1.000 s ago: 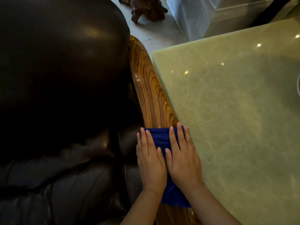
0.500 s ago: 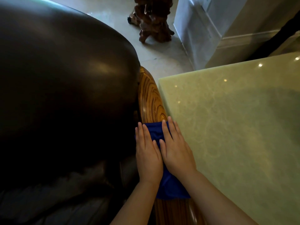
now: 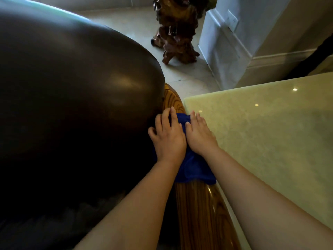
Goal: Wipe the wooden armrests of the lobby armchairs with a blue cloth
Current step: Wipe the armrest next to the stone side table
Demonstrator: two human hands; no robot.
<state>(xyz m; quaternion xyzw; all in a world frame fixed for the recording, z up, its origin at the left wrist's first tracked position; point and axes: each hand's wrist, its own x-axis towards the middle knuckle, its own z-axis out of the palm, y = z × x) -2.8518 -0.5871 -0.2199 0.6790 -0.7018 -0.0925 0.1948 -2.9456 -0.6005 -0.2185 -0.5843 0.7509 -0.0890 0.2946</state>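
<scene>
The glossy wooden armrest point(image 3: 200, 210) with bold grain runs from the bottom centre up to the chair's back. A blue cloth point(image 3: 192, 166) lies draped across it near its far end. My left hand point(image 3: 168, 136) and my right hand point(image 3: 199, 134) press flat on the cloth side by side, fingers pointing away from me. The left fingers touch the dark leather back point(image 3: 75, 87) of the armchair. A short bare stretch of armrest point(image 3: 173, 98) shows beyond the fingertips.
A pale green stone tabletop point(image 3: 270, 141) sits tight against the armrest's right side. On the tiled floor behind stands a dark carved wooden root sculpture point(image 3: 176, 33). A white wall corner with a baseboard point(image 3: 234, 51) is at the back right.
Both hands have slid the cloth forward along the armrest toward its far end by the chair's back. More armrest now shows behind the cloth, and the view has tilted up.
</scene>
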